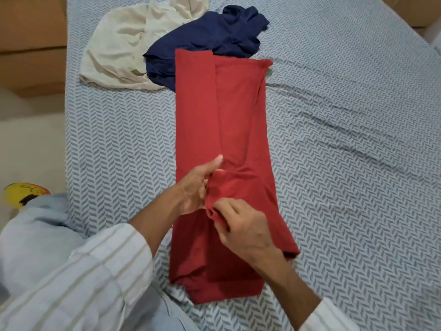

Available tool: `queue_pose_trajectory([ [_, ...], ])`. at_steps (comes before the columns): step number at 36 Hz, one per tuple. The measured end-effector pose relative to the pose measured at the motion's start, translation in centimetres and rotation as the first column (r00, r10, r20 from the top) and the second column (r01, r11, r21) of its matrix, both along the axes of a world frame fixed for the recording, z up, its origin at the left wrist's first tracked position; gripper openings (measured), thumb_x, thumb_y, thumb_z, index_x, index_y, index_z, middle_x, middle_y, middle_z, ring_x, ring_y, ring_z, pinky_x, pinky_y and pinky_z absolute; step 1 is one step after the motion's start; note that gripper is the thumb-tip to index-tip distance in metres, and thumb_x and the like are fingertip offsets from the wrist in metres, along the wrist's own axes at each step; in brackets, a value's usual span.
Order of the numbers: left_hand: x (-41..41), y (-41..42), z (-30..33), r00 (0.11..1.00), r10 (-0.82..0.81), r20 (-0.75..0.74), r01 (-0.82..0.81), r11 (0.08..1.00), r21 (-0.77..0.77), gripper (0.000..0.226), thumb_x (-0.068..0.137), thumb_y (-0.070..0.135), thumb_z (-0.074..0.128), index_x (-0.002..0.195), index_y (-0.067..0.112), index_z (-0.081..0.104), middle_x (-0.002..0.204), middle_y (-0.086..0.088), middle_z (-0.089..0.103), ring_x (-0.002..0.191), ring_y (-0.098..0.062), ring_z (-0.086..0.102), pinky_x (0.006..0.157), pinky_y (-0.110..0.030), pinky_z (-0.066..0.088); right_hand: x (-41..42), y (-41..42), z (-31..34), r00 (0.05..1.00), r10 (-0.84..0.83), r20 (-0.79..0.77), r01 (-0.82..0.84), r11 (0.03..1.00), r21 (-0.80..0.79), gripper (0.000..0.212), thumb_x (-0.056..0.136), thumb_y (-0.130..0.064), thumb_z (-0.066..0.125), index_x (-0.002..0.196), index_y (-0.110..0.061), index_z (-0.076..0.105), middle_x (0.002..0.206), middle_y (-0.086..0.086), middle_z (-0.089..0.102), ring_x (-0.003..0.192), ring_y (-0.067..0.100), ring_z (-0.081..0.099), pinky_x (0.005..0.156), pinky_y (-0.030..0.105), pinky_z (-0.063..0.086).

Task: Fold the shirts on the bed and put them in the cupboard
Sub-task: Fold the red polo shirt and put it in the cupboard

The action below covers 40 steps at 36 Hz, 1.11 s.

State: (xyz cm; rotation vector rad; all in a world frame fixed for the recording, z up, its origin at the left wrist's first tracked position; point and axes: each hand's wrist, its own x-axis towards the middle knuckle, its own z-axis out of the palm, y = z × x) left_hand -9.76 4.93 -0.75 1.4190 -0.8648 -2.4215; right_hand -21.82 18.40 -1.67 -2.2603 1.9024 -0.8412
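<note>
Head view: we look down on a red shirt (222,130) lying lengthwise on the bed (346,120), already narrowed into a long strip with its sides turned in.
Our left hand (198,187): it pinches a raised ridge of the red cloth near the middle of the strip, thumb up, fingers closed on the fabric.
Our right hand (243,225): just beside the left, it also grips the same bunched fold, fingertips closed on it.
Handling: we judge the shirt light, soft and limp; it will sag and crease wherever it is unsupported, and the turned-in sides may slip open if we lift from one point only.
Where to hold: the outer long edges or the two corners of the near end look best to us, so the strip stays flat while it is doubled over.
Other shirts: a navy shirt (210,41) and a cream shirt (124,46) lie crumpled at the far end, the navy one touching and partly under the red strip's top.
Edges: the bed's left edge runs near the strip; a cardboard box (31,44) stands beyond it.
Open room: the sheet to the right is wide and bare, good for sliding or turning the fold.
Cupboard: not in view.
</note>
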Motion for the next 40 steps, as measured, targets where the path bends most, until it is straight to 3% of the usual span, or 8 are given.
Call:
queue_pose_trajectory([
  [6, 1.2, 1.3, -1.7, 0.985, 0.001, 0.175, 0.021, 0.992, -0.122, 0.032, 0.083, 0.001, 0.076, 0.113, 0.012, 0.071, 0.094, -0.009, 0.073, 0.084, -0.022, 0.068, 0.086, -0.047, 0.057, 1.1, 0.7, -2.3, 0.998, 0.056, 0.004, -0.056, 0.998, 0.009, 0.016, 0.094, -0.022, 0.069, 0.109, -0.017, 0.071, 0.109, -0.003, 0.071, 0.094, 0.018, 0.068, 0.071, 0.034, 0.057],
  [12, 1.5, 1.8, -1.8, 0.983, 0.123, 0.138, -0.107, 0.987, -0.118, 0.035, 0.088, -0.009, 0.063, 0.116, 0.010, 0.070, 0.107, -0.016, 0.073, 0.092, -0.027, 0.064, 0.084, -0.046, 0.057, -1.3, 2.9, -2.5, 1.000, 0.003, -0.030, 0.000, 0.995, 0.097, 0.058, 0.073, -0.018, 0.068, 0.131, -0.013, 0.062, 0.137, 0.005, 0.061, 0.123, 0.025, 0.059, 0.101, 0.041, 0.049],
  [17, 2.9, 1.1, -1.2, 0.978, 0.163, 0.127, -0.144, 0.978, -0.148, 0.037, 0.086, -0.012, 0.066, 0.117, 0.009, 0.068, 0.104, -0.016, 0.074, 0.087, -0.022, 0.069, 0.088, -0.041, 0.060, -5.2, 5.7, -3.3, 0.964, -0.195, -0.180, 0.239, 0.933, 0.269, 0.094, 0.042, -0.018, 0.070, 0.136, -0.013, 0.057, 0.133, 0.010, 0.054, 0.118, 0.033, 0.056, 0.103, 0.043, 0.041],
  [21, 3.8, 1.0, -0.4, 0.976, 0.159, 0.150, -0.131, 0.975, -0.178, 0.040, 0.087, -0.014, 0.066, 0.117, 0.012, 0.065, 0.088, -0.009, 0.068, 0.058, -0.009, 0.068, 0.056, -0.023, 0.057, -7.5, 7.9, -3.7, 0.937, -0.263, -0.231, 0.321, 0.908, 0.269, 0.094, 0.036, -0.013, 0.069, 0.129, -0.013, 0.062, 0.120, 0.007, 0.054, 0.105, 0.033, 0.056, 0.088, 0.046, 0.048],
  [28, 5.2, 2.0, -1.5, 0.961, 0.097, 0.261, -0.003, 0.940, -0.342, 0.038, 0.086, -0.015, 0.065, 0.112, 0.012, 0.065, 0.112, -0.016, 0.070, 0.093, -0.023, 0.067, 0.078, -0.030, 0.057, -9.1, 9.5, -4.9, 0.973, -0.195, -0.125, 0.220, 0.949, 0.225, 0.087, 0.039, 0.017, 0.073, 0.122, -0.007, 0.063, 0.107, 0.006, 0.054, 0.096, 0.026, 0.051, 0.084, 0.036, 0.050],
  [35, 4.6, 1.9, -1.3, 0.705, -0.060, 0.707, 0.543, 0.688, -0.482, 0.041, 0.073, 0.030, 0.075, 0.111, 0.031, 0.060, 0.100, 0.006, 0.070, 0.089, -0.017, 0.068, 0.080, -0.034, 0.057, -9.9, 10.0, -4.8, 0.991, -0.113, -0.071, 0.131, 0.932, 0.339, 0.069, 0.061, -0.006, 0.067, 0.129, -0.011, 0.061, 0.112, 0.000, 0.051, 0.099, 0.022, 0.052, 0.084, 0.039, 0.056],
  [38, 2.9, 1.3, -1.0, 0.511, 0.115, 0.852, 0.740, 0.445, -0.504, 0.061, 0.077, 0.050, 0.072, 0.125, 0.016, 0.058, 0.114, -0.006, 0.063, 0.106, -0.027, 0.061, 0.092, -0.040, 0.052, -10.4, 10.1, -4.5, 0.992, -0.114, -0.045, 0.122, 0.913, 0.389, 0.081, 0.056, 0.002, 0.075, 0.134, -0.014, 0.058, 0.114, -0.002, 0.050, 0.101, 0.018, 0.052, 0.087, 0.034, 0.052],
  [40, 1.6, 0.6, -1.2, 0.521, 0.200, 0.830, 0.761, 0.332, -0.557, 0.060, 0.079, 0.047, 0.071, 0.126, 0.010, 0.062, 0.117, -0.012, 0.061, 0.111, -0.032, 0.056, 0.099, -0.045, 0.048, -10.5, 10.0, -4.4, 0.993, -0.120, -0.022, 0.119, 0.911, 0.394, 0.085, 0.055, 0.005, 0.075, 0.135, -0.016, 0.056, 0.114, -0.004, 0.049, 0.103, 0.015, 0.050, 0.089, 0.031, 0.050],
])
